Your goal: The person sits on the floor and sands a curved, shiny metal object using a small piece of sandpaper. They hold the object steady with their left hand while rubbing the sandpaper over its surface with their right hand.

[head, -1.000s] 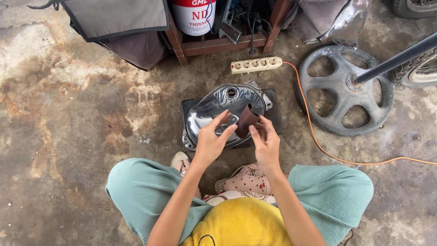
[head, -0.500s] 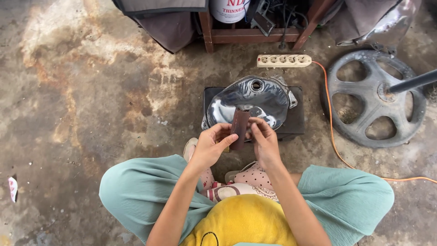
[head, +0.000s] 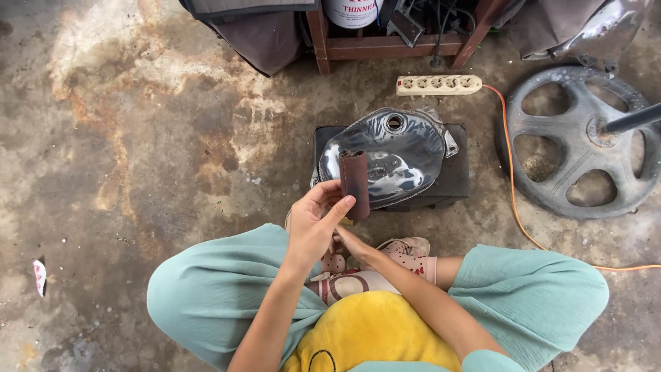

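While the stained concrete floor (head: 138, 138) carries a cast wheel (head: 578, 145) toward its right edge, the bare-metal fuel tank (head: 399, 158) sits mid-floor on a black stand (head: 458, 186), a power strip (head: 438, 85) beyond. Sanding looks paused: the left hand (head: 313, 227) pinches a folded brown sandpaper strip (head: 354, 182) upright over the tank's near edge. Half a second ago both hands held it; now the right hand (head: 349, 241) has dropped beneath, its grip hidden. Resuming likely calls for laying the paper flat on metal.
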